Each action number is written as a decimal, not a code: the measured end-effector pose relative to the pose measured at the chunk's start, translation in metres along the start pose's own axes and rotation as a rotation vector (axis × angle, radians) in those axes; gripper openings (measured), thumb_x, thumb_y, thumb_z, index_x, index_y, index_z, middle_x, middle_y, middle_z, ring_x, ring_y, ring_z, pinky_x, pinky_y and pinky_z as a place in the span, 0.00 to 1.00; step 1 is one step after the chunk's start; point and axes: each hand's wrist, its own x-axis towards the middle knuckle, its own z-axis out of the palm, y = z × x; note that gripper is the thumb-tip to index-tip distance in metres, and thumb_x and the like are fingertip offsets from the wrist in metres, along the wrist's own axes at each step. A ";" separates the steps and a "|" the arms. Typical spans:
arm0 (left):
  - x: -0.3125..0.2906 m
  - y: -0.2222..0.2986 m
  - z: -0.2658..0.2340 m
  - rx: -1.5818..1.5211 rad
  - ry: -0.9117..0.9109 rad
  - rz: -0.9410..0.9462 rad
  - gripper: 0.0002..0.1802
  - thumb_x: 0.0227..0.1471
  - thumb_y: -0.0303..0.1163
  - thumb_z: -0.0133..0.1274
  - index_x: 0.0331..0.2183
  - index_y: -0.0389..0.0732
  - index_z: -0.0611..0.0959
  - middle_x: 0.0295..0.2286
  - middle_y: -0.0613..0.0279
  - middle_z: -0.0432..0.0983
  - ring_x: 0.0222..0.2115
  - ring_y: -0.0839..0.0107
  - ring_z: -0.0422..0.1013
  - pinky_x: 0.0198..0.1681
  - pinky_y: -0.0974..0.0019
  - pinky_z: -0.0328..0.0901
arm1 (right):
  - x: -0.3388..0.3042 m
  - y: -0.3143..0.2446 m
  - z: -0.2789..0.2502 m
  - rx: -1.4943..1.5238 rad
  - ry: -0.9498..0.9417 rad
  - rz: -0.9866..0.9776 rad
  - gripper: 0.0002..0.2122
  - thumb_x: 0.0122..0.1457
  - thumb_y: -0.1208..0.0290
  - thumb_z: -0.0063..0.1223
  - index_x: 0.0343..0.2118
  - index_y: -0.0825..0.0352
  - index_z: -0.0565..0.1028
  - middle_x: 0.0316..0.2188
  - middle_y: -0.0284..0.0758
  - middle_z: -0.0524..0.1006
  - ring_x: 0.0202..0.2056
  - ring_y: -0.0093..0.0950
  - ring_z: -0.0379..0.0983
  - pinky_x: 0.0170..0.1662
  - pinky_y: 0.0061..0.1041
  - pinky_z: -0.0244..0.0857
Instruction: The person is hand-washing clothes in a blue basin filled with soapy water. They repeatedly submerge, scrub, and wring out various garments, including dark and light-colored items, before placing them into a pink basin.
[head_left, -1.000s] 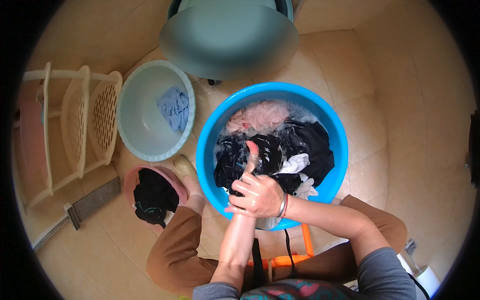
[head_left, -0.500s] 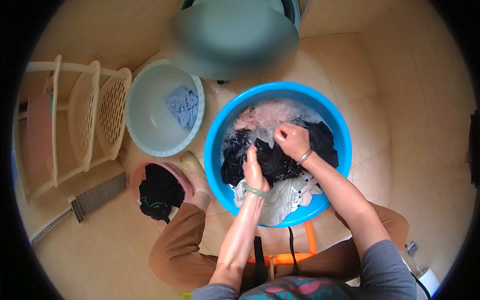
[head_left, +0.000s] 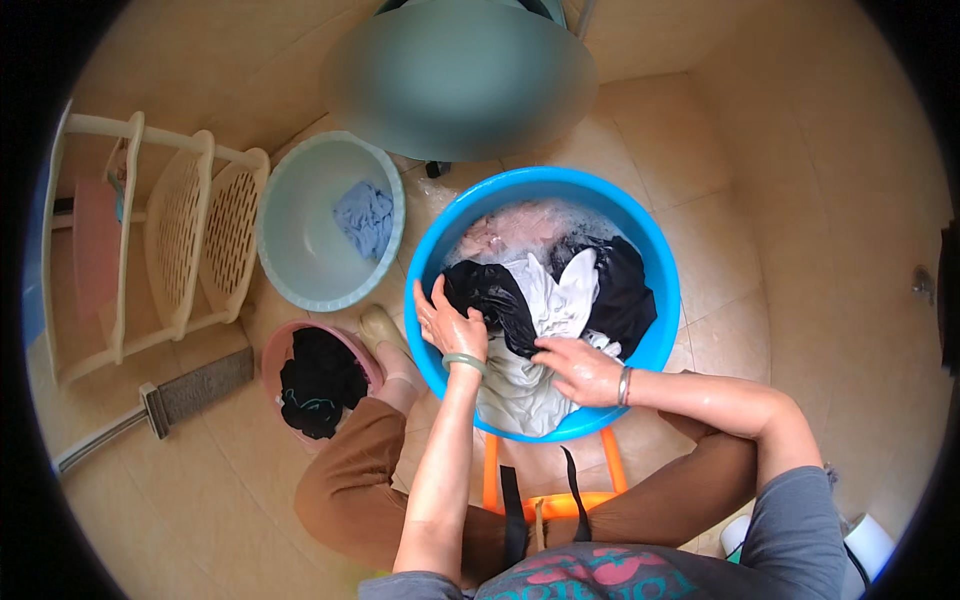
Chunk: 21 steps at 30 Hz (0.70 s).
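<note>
A big blue basin (head_left: 655, 330) sits on the floor between my knees, full of soapy water and wet clothes. A black garment (head_left: 500, 300) and a white garment (head_left: 560, 290) lie on top. My left hand (head_left: 448, 322) is at the basin's left side, fingers closed on the black garment. My right hand (head_left: 580, 368) is at the near side, pressing down on and gripping pale grey-white cloth (head_left: 515, 395). Both wrists wear bracelets.
A pale green basin (head_left: 290, 240) with a blue cloth (head_left: 365, 218) stands at the left. A small pink bowl (head_left: 275, 350) holds dark clothes. A cream plastic rack (head_left: 180, 230), a scrubbing brush (head_left: 190, 390), a large teal bucket (head_left: 460, 70) and an orange stool (head_left: 545, 500) surround me.
My right hand has come back from the far middle of the basin to its near side. My left hand shifted left onto the black garment. A white garment now lies on top.
</note>
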 end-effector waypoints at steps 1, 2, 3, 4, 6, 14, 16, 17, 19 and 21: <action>-0.006 0.002 -0.002 -0.004 0.063 0.130 0.35 0.38 0.19 0.56 0.53 0.42 0.69 0.58 0.50 0.57 0.59 0.48 0.54 0.59 0.49 0.51 | -0.010 0.004 0.013 -0.046 -0.030 -0.003 0.15 0.47 0.76 0.54 0.41 0.66 0.74 0.48 0.45 0.70 0.47 0.45 0.67 0.50 0.41 0.63; -0.008 0.007 -0.006 -0.110 0.083 0.314 0.34 0.39 0.20 0.56 0.52 0.41 0.71 0.55 0.47 0.61 0.56 0.47 0.57 0.58 0.49 0.53 | -0.014 0.012 0.013 -0.046 -0.037 -0.008 0.13 0.46 0.76 0.54 0.38 0.65 0.76 0.47 0.43 0.72 0.45 0.44 0.69 0.49 0.41 0.63; -0.005 0.010 -0.001 -0.244 -0.001 0.455 0.29 0.39 0.18 0.55 0.49 0.39 0.74 0.50 0.48 0.68 0.52 0.49 0.64 0.56 0.50 0.55 | -0.017 0.024 0.009 -0.047 -0.044 -0.012 0.11 0.46 0.77 0.53 0.35 0.64 0.77 0.45 0.41 0.74 0.44 0.42 0.70 0.48 0.41 0.63; -0.006 -0.003 0.011 -0.306 -0.196 0.530 0.27 0.41 0.19 0.54 0.48 0.40 0.75 0.48 0.50 0.71 0.50 0.53 0.67 0.55 0.51 0.57 | -0.009 0.037 0.004 -0.133 0.050 -0.035 0.08 0.45 0.78 0.51 0.28 0.61 0.78 0.37 0.35 0.78 0.41 0.39 0.72 0.44 0.39 0.64; -0.021 -0.006 0.027 -0.278 -0.370 0.642 0.22 0.45 0.22 0.54 0.46 0.43 0.77 0.45 0.56 0.75 0.45 0.59 0.71 0.53 0.55 0.59 | 0.006 0.056 -0.023 -0.255 0.029 0.172 0.13 0.45 0.81 0.49 0.35 0.61 0.77 0.37 0.35 0.78 0.41 0.37 0.72 0.40 0.39 0.63; -0.006 0.031 0.035 0.449 -0.741 0.602 0.35 0.45 0.43 0.60 0.55 0.56 0.68 0.31 0.57 0.80 0.35 0.59 0.77 0.43 0.52 0.64 | 0.006 0.086 -0.040 -0.477 -0.011 0.346 0.19 0.43 0.72 0.61 0.42 0.58 0.73 0.35 0.33 0.73 0.41 0.34 0.68 0.41 0.36 0.59; 0.000 0.010 0.039 0.433 -0.789 0.554 0.25 0.43 0.43 0.61 0.46 0.57 0.75 0.29 0.57 0.80 0.34 0.57 0.77 0.37 0.51 0.68 | 0.004 0.074 -0.046 -0.414 0.100 0.212 0.08 0.44 0.72 0.59 0.29 0.58 0.72 0.25 0.34 0.72 0.35 0.34 0.68 0.37 0.35 0.56; 0.003 0.007 0.032 0.383 -0.770 0.546 0.20 0.43 0.42 0.61 0.41 0.54 0.78 0.28 0.58 0.79 0.34 0.56 0.76 0.35 0.54 0.69 | 0.002 0.061 -0.058 -0.406 0.137 0.231 0.08 0.45 0.72 0.59 0.29 0.58 0.72 0.25 0.34 0.72 0.34 0.34 0.68 0.37 0.35 0.56; 0.005 0.000 0.015 0.161 -0.563 0.493 0.17 0.42 0.40 0.61 0.37 0.50 0.77 0.29 0.56 0.77 0.33 0.54 0.75 0.35 0.54 0.68 | -0.004 0.039 -0.078 -0.391 0.210 0.266 0.07 0.45 0.72 0.58 0.29 0.58 0.73 0.23 0.35 0.71 0.32 0.35 0.68 0.37 0.34 0.56; 0.009 0.007 -0.008 -0.083 -0.429 0.354 0.16 0.40 0.32 0.63 0.33 0.42 0.75 0.30 0.53 0.74 0.33 0.53 0.73 0.33 0.55 0.67 | -0.008 0.024 -0.097 -0.356 0.379 0.240 0.07 0.47 0.68 0.60 0.28 0.58 0.73 0.21 0.35 0.70 0.27 0.34 0.68 0.36 0.33 0.56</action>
